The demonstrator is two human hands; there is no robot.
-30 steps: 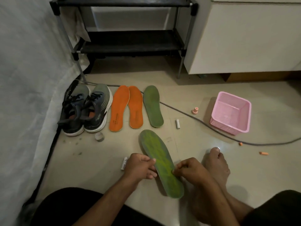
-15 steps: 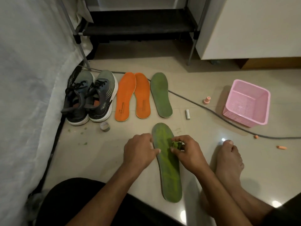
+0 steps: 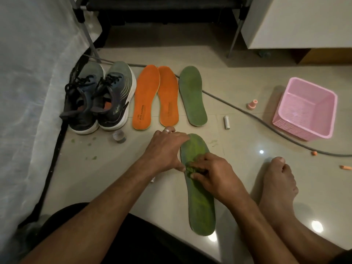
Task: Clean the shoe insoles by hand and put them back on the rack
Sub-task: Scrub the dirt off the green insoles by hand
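Note:
A green insole lies flat on the tiled floor in front of me. My left hand presses on its left edge near the toe end. My right hand rests on its middle, fingertips pinching a small crumpled green bit on the surface. Farther back lie two orange insoles side by side and a second green insole. The black shoe rack stands at the top of the view.
A pair of grey running shoes sits left of the orange insoles. A pink basket stands at the right beside a grey cable. A white cylinder, a pink cap and my bare foot are near.
The insole went from tilted and held by both edges to lying flat and straight. My right hand moved onto its middle and picks at the surface; my left hand shifted toward the toe.

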